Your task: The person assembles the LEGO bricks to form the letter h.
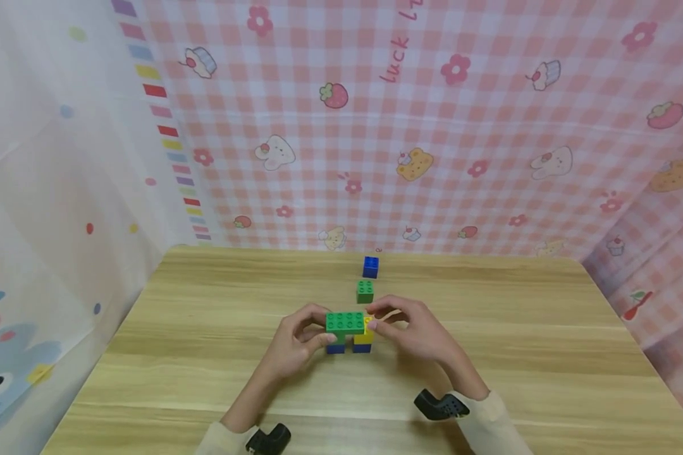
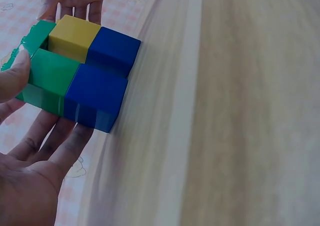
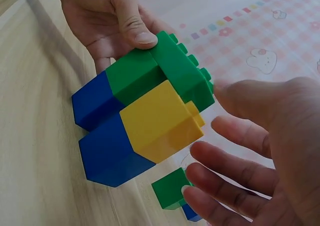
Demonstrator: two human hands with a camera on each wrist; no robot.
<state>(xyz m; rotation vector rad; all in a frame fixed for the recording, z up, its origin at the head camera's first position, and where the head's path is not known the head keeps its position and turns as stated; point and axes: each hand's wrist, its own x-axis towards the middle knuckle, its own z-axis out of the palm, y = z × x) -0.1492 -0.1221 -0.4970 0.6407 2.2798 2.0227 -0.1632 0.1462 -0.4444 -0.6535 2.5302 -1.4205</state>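
Observation:
A small toy-brick structure stands on the table with two columns. One has a green brick [image 3: 137, 71] on a blue brick [image 2: 95, 98], the other a yellow brick [image 3: 160, 118] on a blue brick [image 3: 112, 151]. A long green brick [image 1: 344, 323] bridges the tops, leaving some yellow studs bare on the right. My left hand [image 1: 294, 341] pinches the green bricks at the left, thumb on the near side and fingers behind. My right hand [image 1: 412, 325] is beside the yellow brick, fingers spread and apart from it; its thumb is close to the long brick's end, contact unclear.
Behind the structure, a loose green brick [image 1: 365, 292] sits on the wooden table [image 1: 233, 291], and a loose blue brick [image 1: 370, 266] is farther back. A pink checked cloth [image 1: 370, 139] hangs at the table's far edge, and a white patterned cloth [image 1: 62, 158] on the left.

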